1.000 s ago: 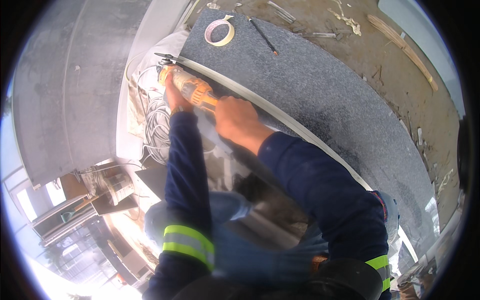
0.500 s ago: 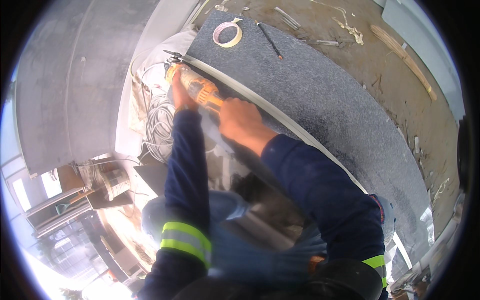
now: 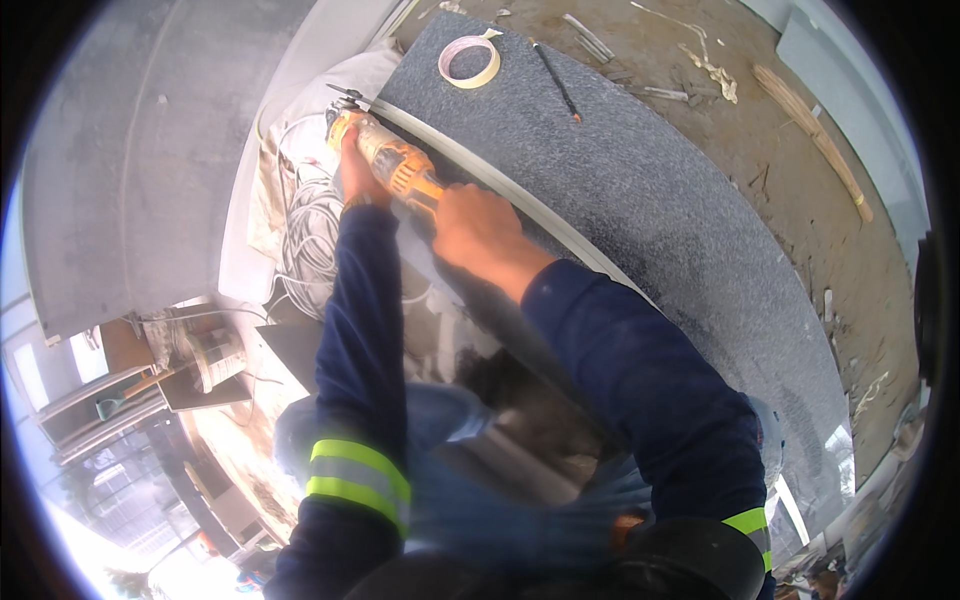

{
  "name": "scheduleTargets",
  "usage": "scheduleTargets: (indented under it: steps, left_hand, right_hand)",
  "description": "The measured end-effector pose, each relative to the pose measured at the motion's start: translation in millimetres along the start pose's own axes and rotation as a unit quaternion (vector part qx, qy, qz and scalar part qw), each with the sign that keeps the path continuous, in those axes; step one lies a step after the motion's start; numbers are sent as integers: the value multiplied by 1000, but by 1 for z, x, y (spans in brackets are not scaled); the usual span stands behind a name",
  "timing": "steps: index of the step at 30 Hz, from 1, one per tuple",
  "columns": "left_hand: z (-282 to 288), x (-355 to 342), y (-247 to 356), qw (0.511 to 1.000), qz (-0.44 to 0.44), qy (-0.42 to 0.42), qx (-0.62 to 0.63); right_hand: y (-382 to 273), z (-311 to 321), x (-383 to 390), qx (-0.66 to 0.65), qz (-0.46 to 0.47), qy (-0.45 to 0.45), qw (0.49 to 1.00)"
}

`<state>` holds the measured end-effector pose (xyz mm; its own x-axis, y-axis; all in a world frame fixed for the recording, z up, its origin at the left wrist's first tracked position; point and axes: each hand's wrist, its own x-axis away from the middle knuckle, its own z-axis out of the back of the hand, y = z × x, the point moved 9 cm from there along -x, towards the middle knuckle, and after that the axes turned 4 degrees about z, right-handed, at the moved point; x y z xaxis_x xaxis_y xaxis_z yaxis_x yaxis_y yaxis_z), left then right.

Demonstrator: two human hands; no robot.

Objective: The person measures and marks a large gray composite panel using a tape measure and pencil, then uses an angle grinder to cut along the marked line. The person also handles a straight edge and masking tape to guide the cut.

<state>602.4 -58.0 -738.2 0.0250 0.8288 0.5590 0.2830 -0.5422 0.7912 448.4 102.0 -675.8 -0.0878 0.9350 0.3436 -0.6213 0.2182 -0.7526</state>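
An orange-yellow angle grinder (image 3: pixel 400 168) is held in both of my hands, tilted up to the left. My left hand (image 3: pixel 360 175) wraps round its front end, just behind the head and the thin dark disc (image 3: pixel 349 92). Around the rear handle my right hand (image 3: pixel 485 230) is closed. The disc is at the far left end of a pale edge strip (image 3: pixel 520 205) along a dark grey stone slab (image 3: pixel 640 160); whether it touches the strip I cannot tell. A roll of masking tape (image 3: pixel 492 72) and a black pencil (image 3: pixel 556 84) lie on the slab.
Coiled grey cable (image 3: pixel 310 235) lies left of my left forearm, beside a pale sack (image 3: pixel 345 78). A large grey panel (image 3: pixel 150 150) is at the far left, with a white bucket (image 3: pixel 217 358) below it. Wooden sticks (image 3: pixel 815 140) and scraps lie on the dusty ground beyond the slab.
The slab, tape and pencil appear slightly farther right and up, while the left-side things shift left, as the view moves. Both hands keep their grip on the grinder, whose disc stays near the strip's end.
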Motion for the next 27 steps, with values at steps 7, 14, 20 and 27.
scheduleTargets:
  steps: [7, 14, 20, 27]
  left_hand:
    - [-7, 12, 0, 999, -27, 18, 3]
    - [-7, 17, -4, 1000, -23, 14, 6]
    - [-3, 15, -9, 999, -20, 23, 10]
    - [-8, 23, -14, 1000, -13, 15, 8]
  right_hand:
    - [5, 0, 4, 4, -8, -1, 1000]
    - [8, 0, 11, 2, -13, -1, 1000]
    - [10, 0, 18, 3, -14, 5, 1000]
    - [13, 4, 27, 0, -15, 13, 1000]
